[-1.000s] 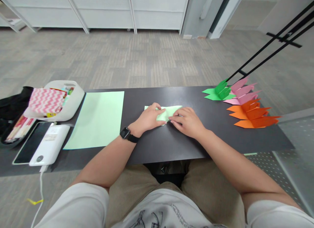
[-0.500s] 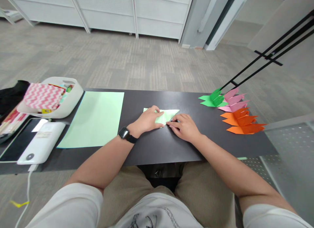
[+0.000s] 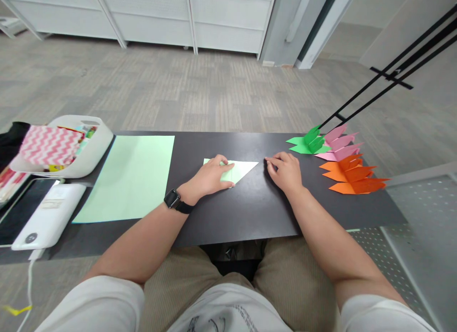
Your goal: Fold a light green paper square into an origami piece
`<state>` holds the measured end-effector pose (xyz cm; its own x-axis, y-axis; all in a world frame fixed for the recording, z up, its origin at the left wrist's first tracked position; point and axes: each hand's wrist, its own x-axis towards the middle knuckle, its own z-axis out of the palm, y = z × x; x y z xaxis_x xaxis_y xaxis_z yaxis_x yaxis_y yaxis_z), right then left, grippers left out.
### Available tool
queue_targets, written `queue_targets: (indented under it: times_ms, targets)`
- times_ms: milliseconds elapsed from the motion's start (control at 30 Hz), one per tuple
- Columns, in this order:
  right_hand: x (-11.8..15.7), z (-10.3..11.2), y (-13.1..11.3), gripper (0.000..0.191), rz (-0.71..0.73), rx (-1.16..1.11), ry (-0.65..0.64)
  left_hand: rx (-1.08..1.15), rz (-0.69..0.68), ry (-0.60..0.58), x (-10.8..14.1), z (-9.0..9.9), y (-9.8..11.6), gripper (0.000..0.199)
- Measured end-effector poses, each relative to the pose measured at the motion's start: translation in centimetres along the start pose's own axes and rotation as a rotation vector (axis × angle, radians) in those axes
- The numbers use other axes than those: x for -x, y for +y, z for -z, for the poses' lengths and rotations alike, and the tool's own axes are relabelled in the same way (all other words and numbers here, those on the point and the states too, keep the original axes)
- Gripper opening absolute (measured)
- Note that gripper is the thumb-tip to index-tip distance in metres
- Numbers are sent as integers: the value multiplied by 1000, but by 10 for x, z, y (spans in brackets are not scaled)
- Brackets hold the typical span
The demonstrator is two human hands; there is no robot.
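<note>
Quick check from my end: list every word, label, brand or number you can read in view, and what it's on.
No text can be read for certain.
White power bank: lines of small print, too small to read.
White shirt: dark lettering, too blurred and slanted to quote.

The right hand (image 3: 286,171) has left the folded pale green paper (image 3: 244,170). Its fingertips were on the paper's slanted lower edge, at about four o'clock; now they are off the sheet, just beyond its pointed tip at three o'clock. That slanted edge, partly covered by the fingers before, now shows clear up to the tip.
</note>
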<state>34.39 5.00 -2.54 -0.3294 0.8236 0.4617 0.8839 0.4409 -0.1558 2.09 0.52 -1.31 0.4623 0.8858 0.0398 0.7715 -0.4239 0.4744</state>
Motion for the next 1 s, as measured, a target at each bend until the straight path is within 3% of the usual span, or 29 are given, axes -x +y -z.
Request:
queue_targets:
  times_ms: [67,167,267,367,867,1000]
  targets:
    - [1,2,-2,28,3,-40,46,-5,-3,7,0,0,1,70]
    - [4,6,-14,29,139,-142,53,5,-14,27,1,0,2,68]
    - [8,9,-33,29,365,-237,-47,10,-24,40,2,0,2,66]
    - [11,9,-47,28,479,-282,-164,-2,-20,37,2,0,3,68]
    - [13,11,-52,28,421,-282,-250,-6,-27,5,2,1,-1,71]
    - [9,9,-38,30,297,-217,-195,-2,-17,-7,2,2,1,70]
